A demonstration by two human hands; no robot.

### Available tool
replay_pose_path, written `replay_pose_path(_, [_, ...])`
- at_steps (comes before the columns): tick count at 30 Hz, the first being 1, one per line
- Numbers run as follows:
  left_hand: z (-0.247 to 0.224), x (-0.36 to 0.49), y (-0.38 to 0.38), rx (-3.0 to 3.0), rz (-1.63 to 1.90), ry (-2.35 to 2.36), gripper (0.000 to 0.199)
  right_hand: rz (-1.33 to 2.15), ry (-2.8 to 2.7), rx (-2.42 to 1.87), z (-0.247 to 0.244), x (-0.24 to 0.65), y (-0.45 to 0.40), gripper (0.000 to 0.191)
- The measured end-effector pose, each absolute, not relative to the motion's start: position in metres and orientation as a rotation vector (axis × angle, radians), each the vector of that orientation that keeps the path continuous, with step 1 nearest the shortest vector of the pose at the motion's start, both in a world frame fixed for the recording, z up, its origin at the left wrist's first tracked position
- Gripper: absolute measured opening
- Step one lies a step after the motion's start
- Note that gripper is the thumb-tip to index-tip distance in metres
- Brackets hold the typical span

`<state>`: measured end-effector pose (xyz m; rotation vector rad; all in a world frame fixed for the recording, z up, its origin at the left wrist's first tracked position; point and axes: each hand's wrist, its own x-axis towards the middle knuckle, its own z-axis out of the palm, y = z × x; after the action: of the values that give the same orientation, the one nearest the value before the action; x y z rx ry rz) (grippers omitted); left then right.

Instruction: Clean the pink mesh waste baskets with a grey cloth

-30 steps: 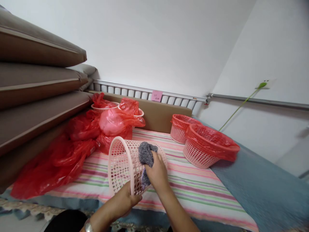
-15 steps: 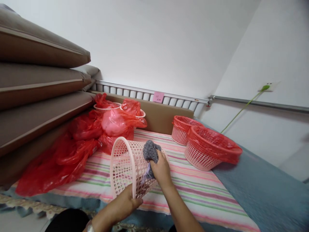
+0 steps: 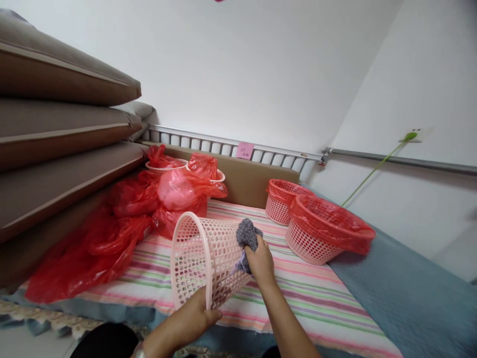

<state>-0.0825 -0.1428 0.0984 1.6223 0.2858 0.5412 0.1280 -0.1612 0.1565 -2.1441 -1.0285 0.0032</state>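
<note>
A pink perforated plastic basket [image 3: 219, 243] lies tilted on its side, its round mouth facing left. My left hand [image 3: 196, 315] is closed on the basket's lower rim, thumb outside and fingers hidden inside. In my right hand [image 3: 261, 261] is a bunched grey cloth [image 3: 248, 234] with a light purple part, pressed against the basket's outer wall near its base. The striped sheet [image 3: 298, 298] spreads beneath the basket.
Two baskets lined with red bags, a smaller one [image 3: 278, 209] and a larger one [image 3: 309, 244], stand to the right. Red plastic bags [image 3: 93, 253] heap at left beside stacked cushions [image 3: 67, 124]. A radiator [image 3: 216, 144] with a pink note [image 3: 245, 150] runs along the wall.
My right hand has slid the grey cloth rightward along the basket's side, toward its base. My left hand keeps its hold on the rim, and the basket has barely shifted.
</note>
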Motion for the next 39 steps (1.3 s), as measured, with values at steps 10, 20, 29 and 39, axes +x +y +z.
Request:
replay_pose_path(10, [0.092,-0.08,-0.142,1.595,0.548,0.254,0.079,0.024,-1.05,-2.07,0.158,0.127,-0.162,0.048])
replay_pose_path(20, [0.106,-0.079,-0.143,1.616,0.543,0.284,0.074,0.015,-1.226,-1.871,0.167,0.088,-0.166,0.052])
replay_pose_path(29, [0.101,-0.075,-0.142,1.636,0.555,0.273,0.075,0.056,-1.244,-1.809,0.17,0.085,-0.166,0.051])
replay_pose_path(39, [0.099,-0.08,-0.14,1.642,0.555,0.306,0.072,0.007,-1.093,-2.025,0.153,0.125,-0.161,0.051])
